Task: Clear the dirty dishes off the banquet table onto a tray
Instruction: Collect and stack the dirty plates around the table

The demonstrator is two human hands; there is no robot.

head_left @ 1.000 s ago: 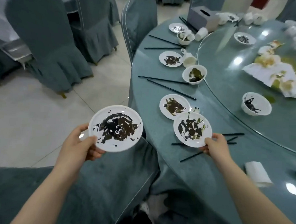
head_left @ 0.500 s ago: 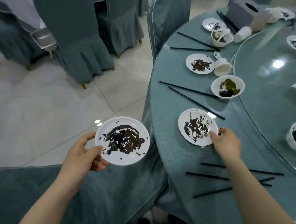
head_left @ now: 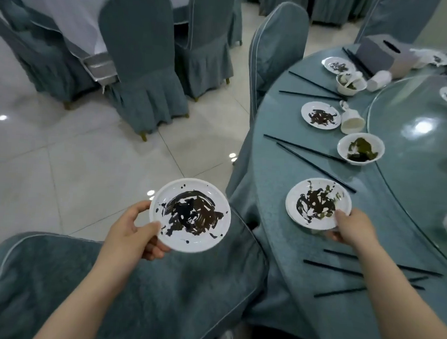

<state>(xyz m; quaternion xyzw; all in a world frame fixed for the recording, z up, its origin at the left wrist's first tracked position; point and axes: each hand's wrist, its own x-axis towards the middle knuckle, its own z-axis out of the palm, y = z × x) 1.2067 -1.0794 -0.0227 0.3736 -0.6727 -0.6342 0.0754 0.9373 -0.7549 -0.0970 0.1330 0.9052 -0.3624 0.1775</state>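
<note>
White plates [head_left: 318, 202] pinched in right grip [head_left: 352, 227].

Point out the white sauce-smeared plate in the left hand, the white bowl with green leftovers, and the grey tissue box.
white sauce-smeared plate [head_left: 189, 215], head view, its smeared centre
white bowl with green leftovers [head_left: 360, 149], head view, inside
grey tissue box [head_left: 381, 55], head view, top face

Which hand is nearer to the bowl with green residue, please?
The right hand. It grips a stacked plate on the table just below the bowl, while the left hand holds another plate off the table's edge.
</note>
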